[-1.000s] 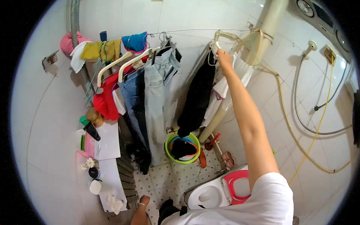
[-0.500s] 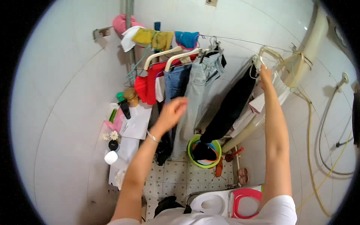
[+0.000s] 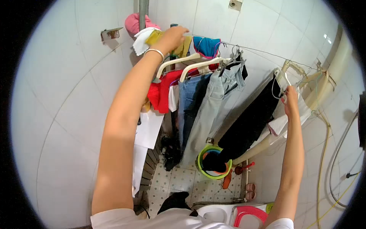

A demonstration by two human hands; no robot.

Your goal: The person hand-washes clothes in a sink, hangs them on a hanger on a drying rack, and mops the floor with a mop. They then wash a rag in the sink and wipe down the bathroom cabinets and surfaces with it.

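Observation:
My left hand [image 3: 173, 40] is raised in front of the yellow cloths [image 3: 185, 47] on the wire line, its fingers stretched out to the right. Whether the fingertips touch a cloth or the line is unclear. At the right, my right hand [image 3: 291, 100] is closed on a white clothes hanger [image 3: 286, 78]. Black trousers [image 3: 249, 116] hang beside that hand, their lower end reaching into a green basin [image 3: 199, 162] on the floor. White clothing [image 3: 301, 110] hangs just behind the right hand.
Light jeans [image 3: 207, 114], blue jeans [image 3: 188, 95] and a red garment [image 3: 164, 93] hang on the left, near a blue cloth [image 3: 207, 46]. Below are a white-topped surface [image 3: 150, 129], a squat toilet [image 3: 213, 213] and a pink seat [image 3: 244, 212]. A hose [image 3: 324, 164] runs down the right wall.
My left hand has risen from in front of the jeans to the yellow cloths. My right hand, still on the hanger, sits lower in view. The whole view has shifted.

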